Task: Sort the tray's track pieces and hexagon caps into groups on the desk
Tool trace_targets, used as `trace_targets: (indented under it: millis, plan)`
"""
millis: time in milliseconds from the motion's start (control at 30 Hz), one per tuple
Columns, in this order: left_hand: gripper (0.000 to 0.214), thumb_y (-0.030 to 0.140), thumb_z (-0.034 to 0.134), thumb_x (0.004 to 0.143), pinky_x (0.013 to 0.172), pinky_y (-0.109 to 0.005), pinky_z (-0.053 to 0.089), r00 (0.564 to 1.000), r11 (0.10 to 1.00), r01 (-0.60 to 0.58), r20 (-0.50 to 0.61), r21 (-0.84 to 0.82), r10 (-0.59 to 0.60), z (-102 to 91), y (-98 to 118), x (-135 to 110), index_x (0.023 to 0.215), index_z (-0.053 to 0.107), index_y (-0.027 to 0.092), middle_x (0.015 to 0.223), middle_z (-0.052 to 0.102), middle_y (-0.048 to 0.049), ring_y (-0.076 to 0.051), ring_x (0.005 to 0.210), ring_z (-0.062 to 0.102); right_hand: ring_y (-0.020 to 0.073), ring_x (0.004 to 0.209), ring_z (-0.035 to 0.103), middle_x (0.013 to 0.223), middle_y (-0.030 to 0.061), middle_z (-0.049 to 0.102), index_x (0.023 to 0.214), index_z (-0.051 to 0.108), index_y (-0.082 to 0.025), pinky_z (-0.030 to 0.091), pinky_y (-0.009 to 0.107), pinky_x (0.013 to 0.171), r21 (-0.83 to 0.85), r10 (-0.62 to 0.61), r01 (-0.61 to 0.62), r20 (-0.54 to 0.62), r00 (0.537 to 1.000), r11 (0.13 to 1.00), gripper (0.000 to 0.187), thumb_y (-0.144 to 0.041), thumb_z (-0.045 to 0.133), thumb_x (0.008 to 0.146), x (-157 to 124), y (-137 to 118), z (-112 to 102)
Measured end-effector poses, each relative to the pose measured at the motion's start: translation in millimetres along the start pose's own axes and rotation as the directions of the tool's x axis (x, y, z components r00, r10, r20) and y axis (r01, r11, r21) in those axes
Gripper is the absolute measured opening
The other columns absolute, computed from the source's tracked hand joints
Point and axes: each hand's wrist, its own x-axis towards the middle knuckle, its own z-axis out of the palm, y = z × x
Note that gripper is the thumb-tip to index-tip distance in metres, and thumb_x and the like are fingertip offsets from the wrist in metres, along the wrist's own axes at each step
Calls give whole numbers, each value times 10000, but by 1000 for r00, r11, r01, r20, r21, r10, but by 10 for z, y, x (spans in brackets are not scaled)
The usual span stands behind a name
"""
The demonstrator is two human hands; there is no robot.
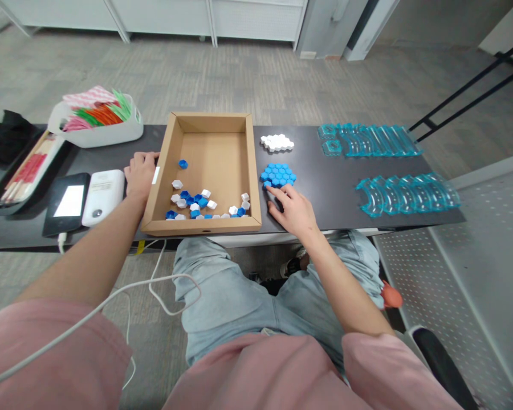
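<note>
One honeycomb of blue plastic hexagons [279,174] is lying on the dark surface [316,171]; my loosely open right hand [294,209] is touching its near edge. My half-curled left hand [140,173] is resting against one brown cardboard box [196,229], its grip unclear. One white honeycomb [277,143] is lying beyond; two translucent teal rows [380,141] are lying rightward.

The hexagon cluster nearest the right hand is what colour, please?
The hexagon cluster is blue, clearest in the head view.

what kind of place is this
Probably an office or workroom, judging by the gray patterned floor, the dark table and the cardboard box holding loose blue and white pieces.
</note>
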Motion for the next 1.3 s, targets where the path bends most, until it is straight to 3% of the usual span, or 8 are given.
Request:
trace_targets:
  millis: [167, 367, 1300]
  plan:
    - [614, 265, 375, 1148, 1313, -620, 379, 1000, 1000, 11, 16, 16, -11, -17, 28, -16, 1718, 534, 98, 1707, 479, -295, -462, 1555, 475, 302, 1033, 722, 1296, 155, 759, 1641, 710, -208, 591, 409, 894, -6, -14, 14, -5, 1000, 1000, 536, -375, 549, 1158, 6, 7, 9]
    - [565, 251, 388, 1150, 1275, -613, 412, 1000, 1000, -7, -22, 20, 7, 13, 0, -1, 1680, 561, 161, 1658, 521, -285, -434, 1509, 513, 315, 1060, 724, 1315, 165, 761, 1653, 694, -192, 596, 428, 920, -10, -19, 19, 9, 1000, 1000, 553, -380, 535, 1158, 13, 12, 17]
    - [589, 301, 381, 1148, 1301, -592, 377, 1000, 1000, -1, -9, 9, 1, 44, -41, 29, 1700, 539, 166, 1679, 506, -271, -436, 1525, 478, 339, 1070, 723, 1318, 177, 748, 1672, 656, -178, 605, 469, 970, 8, 2, -2, 30, 1000, 1000, 579, -401, 524, 1155, 45, 10, 18]
